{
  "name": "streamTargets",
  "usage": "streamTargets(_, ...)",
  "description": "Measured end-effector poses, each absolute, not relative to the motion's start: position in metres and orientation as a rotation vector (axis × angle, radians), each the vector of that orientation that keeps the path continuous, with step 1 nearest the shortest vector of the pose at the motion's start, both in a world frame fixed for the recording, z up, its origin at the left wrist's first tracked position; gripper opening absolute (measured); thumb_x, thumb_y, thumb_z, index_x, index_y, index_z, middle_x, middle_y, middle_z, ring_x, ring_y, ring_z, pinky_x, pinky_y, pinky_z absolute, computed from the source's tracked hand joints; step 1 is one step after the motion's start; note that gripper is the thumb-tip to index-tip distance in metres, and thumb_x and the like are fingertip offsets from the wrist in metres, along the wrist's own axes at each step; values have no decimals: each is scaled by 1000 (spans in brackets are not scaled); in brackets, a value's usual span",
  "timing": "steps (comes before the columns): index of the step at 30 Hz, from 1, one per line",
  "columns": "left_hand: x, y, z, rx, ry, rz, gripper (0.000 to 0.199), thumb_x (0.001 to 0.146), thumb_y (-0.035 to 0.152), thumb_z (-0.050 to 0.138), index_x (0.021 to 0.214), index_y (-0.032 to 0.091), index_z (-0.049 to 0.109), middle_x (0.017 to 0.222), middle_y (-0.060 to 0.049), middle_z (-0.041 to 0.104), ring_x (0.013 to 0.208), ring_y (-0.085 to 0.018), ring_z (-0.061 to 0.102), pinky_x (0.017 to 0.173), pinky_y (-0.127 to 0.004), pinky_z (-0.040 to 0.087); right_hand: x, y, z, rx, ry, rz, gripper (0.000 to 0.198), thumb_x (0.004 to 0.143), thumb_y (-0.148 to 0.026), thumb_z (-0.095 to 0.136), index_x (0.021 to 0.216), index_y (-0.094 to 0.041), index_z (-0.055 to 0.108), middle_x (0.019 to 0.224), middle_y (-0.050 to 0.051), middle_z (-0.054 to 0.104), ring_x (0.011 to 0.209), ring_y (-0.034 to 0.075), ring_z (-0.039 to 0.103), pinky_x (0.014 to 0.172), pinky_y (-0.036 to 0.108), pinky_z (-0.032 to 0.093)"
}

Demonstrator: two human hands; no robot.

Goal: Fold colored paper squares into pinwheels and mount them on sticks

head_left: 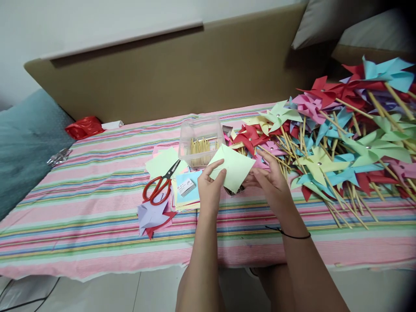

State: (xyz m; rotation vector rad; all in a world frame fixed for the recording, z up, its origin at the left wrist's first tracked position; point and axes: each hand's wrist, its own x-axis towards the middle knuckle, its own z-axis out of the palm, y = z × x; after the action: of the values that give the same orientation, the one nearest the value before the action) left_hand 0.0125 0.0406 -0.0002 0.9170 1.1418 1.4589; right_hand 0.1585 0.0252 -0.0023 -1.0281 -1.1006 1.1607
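A square of pale green paper [234, 167] is held up in front of me, turned so that a corner points down. My left hand [210, 186] pinches its left edge between thumb and fingers. At the paper's right corner is my right hand [271, 180], its index finger raised and its thumb near the other fingers; whether it grips the corner is hard to make out. Just left lie scissors with red handles [158, 187], their blades over loose green paper [159, 164]. A small white box [186, 187] rests on a stack of coloured paper [191, 203].
Behind the paper stands a clear plastic box [199, 130] with short wooden sticks. Finished paper pinwheels [318, 164] on sticks are heaped at the right. Cut purple paper [152, 216] lies at the left, on the striped cloth [97, 208]. A red plastic bag [85, 127] sits far left.
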Motion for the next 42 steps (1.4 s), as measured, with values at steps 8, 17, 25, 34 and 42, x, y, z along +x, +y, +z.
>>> streamTargets(8,10,41,3,805,1131,1449,37,65,26,75,101,19,71,80,-2,70,61,-11,58,61,-25,46,160,26,-10,-976,-1447,1146,18,82,-29,64,97,-24,72,90,2,67,81,17,64,72,31,55)
streamTargets(17,11,43,2,819,1121,1465,37,60,22,78,97,19,72,90,-3,71,70,-13,61,65,-25,48,157,27,-13,-1033,-1360,1079,12,78,-27,66,87,-23,74,85,2,72,81,18,67,74,33,55)
streamTargets(25,11,41,0,884,1181,1427,36,63,25,76,99,21,73,69,1,67,53,-10,53,55,-24,43,147,27,-11,-1052,-1159,1108,15,73,-36,73,79,-22,73,78,2,72,75,19,69,74,35,57)
streamTargets(34,16,40,-2,880,1065,1397,30,69,32,73,97,22,72,86,-2,70,61,-11,57,57,-23,46,132,28,-8,-1087,-830,1098,19,66,-33,78,71,-19,67,66,0,67,65,16,67,67,31,58)
streamTargets(42,18,38,2,921,1094,1424,29,69,35,73,93,20,70,82,-2,69,62,-12,59,56,-23,45,132,29,-4,-1171,-899,962,17,66,-32,75,73,-19,65,61,-1,65,57,15,64,57,29,55)
